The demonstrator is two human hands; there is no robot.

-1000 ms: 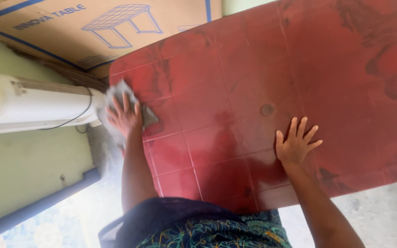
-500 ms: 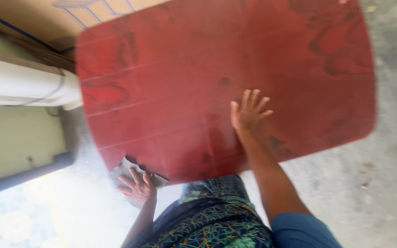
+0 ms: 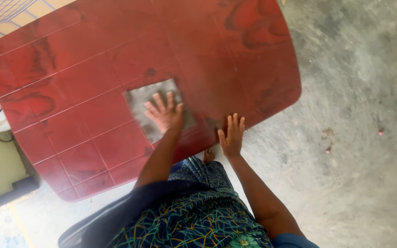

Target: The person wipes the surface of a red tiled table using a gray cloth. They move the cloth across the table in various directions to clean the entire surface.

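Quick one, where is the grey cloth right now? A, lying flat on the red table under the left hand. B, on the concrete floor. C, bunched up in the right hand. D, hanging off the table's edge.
A: the grey cloth lies spread flat on the red table, with the left hand pressed on top of it, while the right hand rests bare at the table's near edge.

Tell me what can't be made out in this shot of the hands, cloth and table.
Head view only:
- Left hand hides part of the grey cloth.
- Red table: its far edge is cut off by the frame top, and its legs are hidden under the top.
- Blur hides whether the cloth is wet.
- Right hand: palm faces down, unseen.
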